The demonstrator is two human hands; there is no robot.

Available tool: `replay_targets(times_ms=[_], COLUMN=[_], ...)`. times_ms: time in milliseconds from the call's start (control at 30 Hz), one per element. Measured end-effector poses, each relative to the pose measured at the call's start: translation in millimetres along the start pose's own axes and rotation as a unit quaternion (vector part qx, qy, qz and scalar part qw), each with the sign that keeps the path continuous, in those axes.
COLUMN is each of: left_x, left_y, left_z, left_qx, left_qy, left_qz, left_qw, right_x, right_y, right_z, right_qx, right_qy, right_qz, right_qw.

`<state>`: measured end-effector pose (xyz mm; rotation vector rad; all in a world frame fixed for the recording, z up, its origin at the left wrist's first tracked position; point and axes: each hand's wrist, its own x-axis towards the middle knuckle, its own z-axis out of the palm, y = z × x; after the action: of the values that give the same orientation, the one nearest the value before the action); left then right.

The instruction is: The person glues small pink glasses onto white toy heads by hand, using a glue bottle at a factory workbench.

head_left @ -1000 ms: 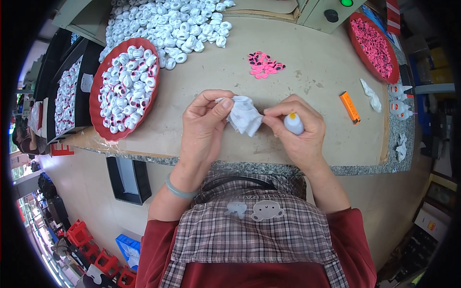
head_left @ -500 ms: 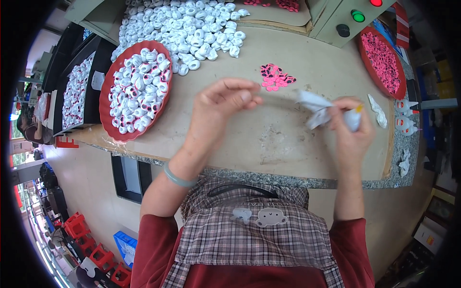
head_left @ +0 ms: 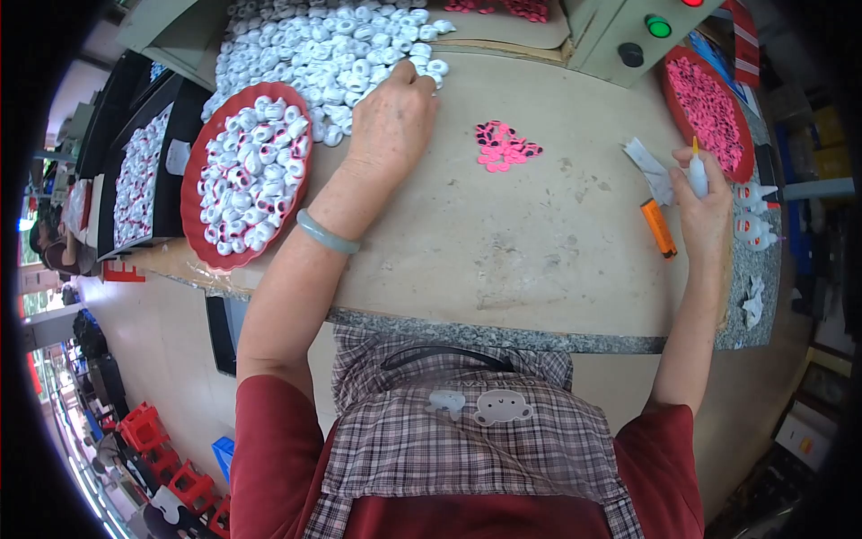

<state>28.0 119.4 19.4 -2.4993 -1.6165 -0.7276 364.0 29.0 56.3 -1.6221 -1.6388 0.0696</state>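
Note:
My left hand (head_left: 393, 121) reaches to the right edge of a heap of small white rounded pieces (head_left: 296, 49). Its fingers are curled, and the fingertips and whatever they hold are hidden. On the right, my right hand (head_left: 707, 202) is closed around a small white glue bottle (head_left: 698, 177) with a yellow nozzle pointing up. A crumpled white tissue (head_left: 648, 169) lies just left of that hand. Below the tissue is an orange stick-shaped object (head_left: 658, 229) with dark markings. Between my hands lies a small group of flat pink-and-black pieces (head_left: 505, 146).
A red scalloped tray (head_left: 191, 193) of white pieces with pink parts stands left, beside a black bin (head_left: 106, 202). Another red tray (head_left: 744, 162) holds pink pieces at the far right. White bottles (head_left: 752, 229) stand below it. A control box with lit buttons (head_left: 658, 26) is behind.
My left hand has moved left and away from me to the white heap. My right hand has shifted right with the glue bottle, letting go of the tissue. The orange object now shows.

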Motion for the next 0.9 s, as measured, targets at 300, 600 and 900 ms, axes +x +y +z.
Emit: replay_targets(times_ms=[300,600,900], left_x=[-6.3,-20.3,-57.6], left_y=[2.5,3.8,14.4], left_z=[-0.7,-14.6,-39.1], left_qx=[-0.011,-0.121,-0.447], left_qy=[-0.038,-0.031,-0.073], left_qz=[0.057,0.042,-0.194], left_qw=[0.998,0.991,0.870], right_x=[-11.8,-35.7,-43.1], right_y=[-19.7,-56.4,-68.3], right_z=[-5.3,21.3,36.4], right_qx=[0.215,0.526,0.553], right_qy=[-0.040,-0.206,-0.250], right_qz=[0.166,0.210,0.185], right_qw=[0.962,0.798,0.773])
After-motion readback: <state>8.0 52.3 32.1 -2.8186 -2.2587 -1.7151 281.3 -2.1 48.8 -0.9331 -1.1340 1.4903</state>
